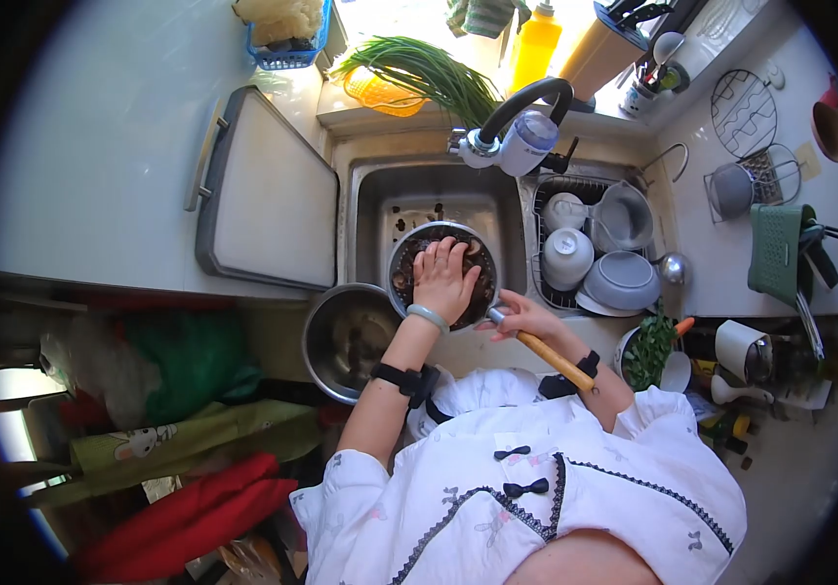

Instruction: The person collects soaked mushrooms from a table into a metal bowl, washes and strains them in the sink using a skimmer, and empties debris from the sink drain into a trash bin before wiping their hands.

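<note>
Over the sink's near edge is a round metal vessel (398, 255) with a wooden handle (558, 361); whether it is a strainer or a pan I cannot tell. Dark brown pieces, like soaked wood ear mushrooms (475, 255), lie in it. My left hand (445, 280), a pale bangle at its wrist, rests on them with fingers stretched and slightly apart, its fingertips partly among the pieces. My right hand (526, 320) grips the metal neck of the handle. Just left of the vessel stands a steel bowl (346, 346), with its inside showing.
Dark bits lie in the steel sink (370, 210) under the faucet (526, 141). To the right, a dish rack (544, 283) holds cups and bowls. A cutting board (273, 195) leans at the left. Green stalks (429, 73) and a yellow bottle (536, 47) stand behind.
</note>
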The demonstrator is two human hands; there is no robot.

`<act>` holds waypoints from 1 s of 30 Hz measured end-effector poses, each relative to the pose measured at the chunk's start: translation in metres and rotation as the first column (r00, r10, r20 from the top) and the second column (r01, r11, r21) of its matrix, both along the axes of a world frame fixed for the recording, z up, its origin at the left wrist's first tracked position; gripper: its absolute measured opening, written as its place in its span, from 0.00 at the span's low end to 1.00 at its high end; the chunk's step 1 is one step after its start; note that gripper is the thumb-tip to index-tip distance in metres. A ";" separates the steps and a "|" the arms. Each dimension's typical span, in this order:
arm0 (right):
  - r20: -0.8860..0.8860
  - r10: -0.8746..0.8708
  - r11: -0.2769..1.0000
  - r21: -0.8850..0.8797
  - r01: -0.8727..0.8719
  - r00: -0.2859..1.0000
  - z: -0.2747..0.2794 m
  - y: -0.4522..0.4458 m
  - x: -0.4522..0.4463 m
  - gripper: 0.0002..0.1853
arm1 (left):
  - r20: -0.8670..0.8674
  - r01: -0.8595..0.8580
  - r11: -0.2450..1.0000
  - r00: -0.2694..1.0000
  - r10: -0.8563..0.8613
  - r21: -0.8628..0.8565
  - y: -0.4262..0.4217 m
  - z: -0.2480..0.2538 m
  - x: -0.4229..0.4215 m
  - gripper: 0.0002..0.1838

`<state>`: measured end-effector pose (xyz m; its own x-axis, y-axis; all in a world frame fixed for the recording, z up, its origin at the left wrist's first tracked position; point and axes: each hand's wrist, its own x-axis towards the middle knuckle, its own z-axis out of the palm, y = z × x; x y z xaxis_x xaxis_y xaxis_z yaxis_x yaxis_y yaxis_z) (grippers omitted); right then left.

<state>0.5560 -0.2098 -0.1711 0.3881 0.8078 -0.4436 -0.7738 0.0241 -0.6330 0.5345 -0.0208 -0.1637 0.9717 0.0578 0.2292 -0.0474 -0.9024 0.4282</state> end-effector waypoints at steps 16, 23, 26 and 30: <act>-0.049 -0.030 0.999 -0.016 0.030 0.998 -0.017 -0.011 0.015 0.38 | -0.180 -0.249 0.267 0.950 0.255 -0.931 0.095 0.013 -0.062 0.09; -0.035 -0.072 0.997 -0.033 0.071 0.997 -0.010 -0.015 0.017 0.38 | -0.523 -0.443 0.884 0.725 0.449 0.145 0.138 -0.038 -0.125 0.21; -0.045 -0.105 0.994 -0.037 0.104 0.993 -0.017 -0.019 0.016 0.39 | -0.561 -0.451 0.876 0.687 0.461 0.168 0.128 -0.051 -0.127 0.26; -0.046 -0.101 0.994 -0.036 0.099 0.994 -0.017 -0.021 0.016 0.38 | -0.640 -0.413 0.874 0.605 0.473 0.255 0.125 -0.055 -0.124 0.24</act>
<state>0.5716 -0.2307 -0.1886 0.4439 0.7503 -0.4899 -0.7979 0.0821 -0.5972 0.4101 0.1037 -0.2183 0.7204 0.5351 -0.4413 0.6353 -0.7643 0.1105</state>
